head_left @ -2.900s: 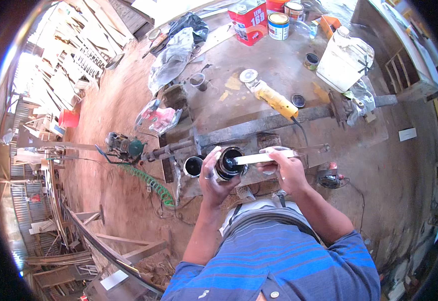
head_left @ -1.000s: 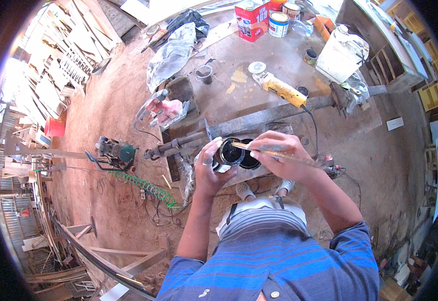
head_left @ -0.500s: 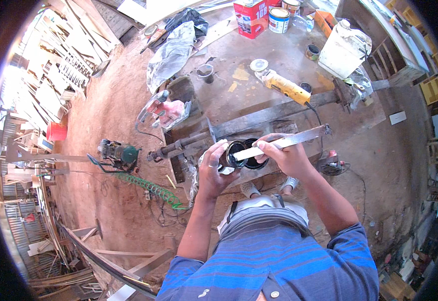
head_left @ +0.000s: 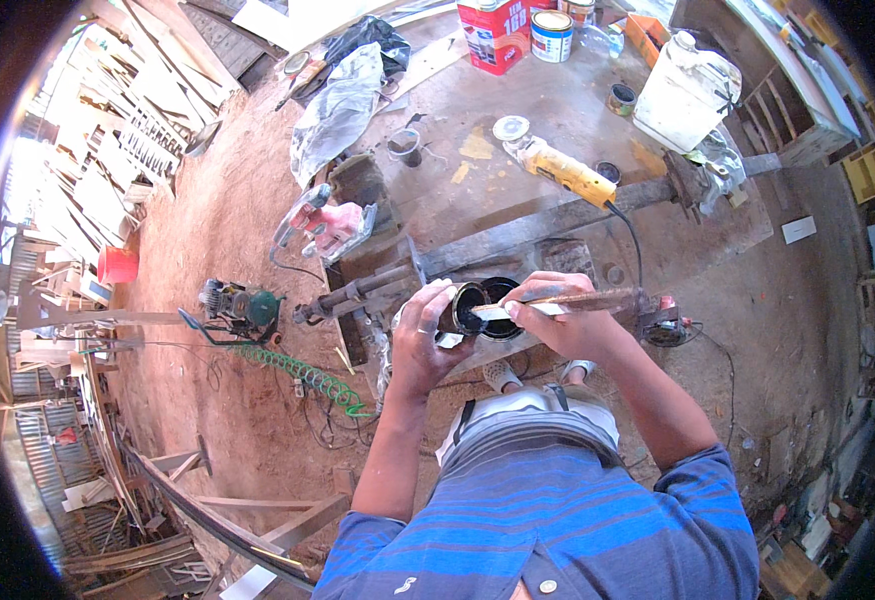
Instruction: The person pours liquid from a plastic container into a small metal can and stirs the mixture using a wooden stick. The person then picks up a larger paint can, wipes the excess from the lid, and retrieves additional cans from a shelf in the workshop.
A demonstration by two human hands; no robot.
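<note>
My right fingers (head_left: 530, 294) pinch the stick (head_left: 605, 301), newly turned edge-on inside the can (head_left: 454, 303) my left fingers (head_left: 427, 318) widely clasp; stirring apparently continues.

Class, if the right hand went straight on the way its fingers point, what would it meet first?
Probably the open can in the left hand; the second can seems lower, though depth is unclear.

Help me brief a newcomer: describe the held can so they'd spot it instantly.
Start at the blue striped shirt and follow the left arm up to the left grip. It holds a small open can, dark inside. Unlike the second can to its right, this one is held, with a stick at its mouth.
</note>
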